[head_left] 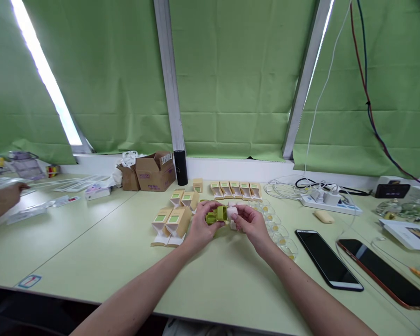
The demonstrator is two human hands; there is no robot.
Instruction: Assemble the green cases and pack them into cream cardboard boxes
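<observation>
My left hand [203, 225] is closed around a small olive-green plastic holder [217, 215], just above the table. In my right hand [251, 224] is a small white piece [232, 213], pinched between thumb and fingers. The white piece is right beside the holder's open end; whether they touch I cannot tell. Left of my left hand stand open small beige cartons [171, 221] with green labels. A row of clear plastic pieces [278, 230] with yellow centres runs along the right of my right hand.
More open beige cartons [235, 190] line up behind my hands. At the back are a cardboard box [156, 172] and a black cylinder [180, 168]. A power strip [331, 205], a phone [327, 259] and another phone [385, 270] lie right. A co-worker's hand [9, 198] is far left.
</observation>
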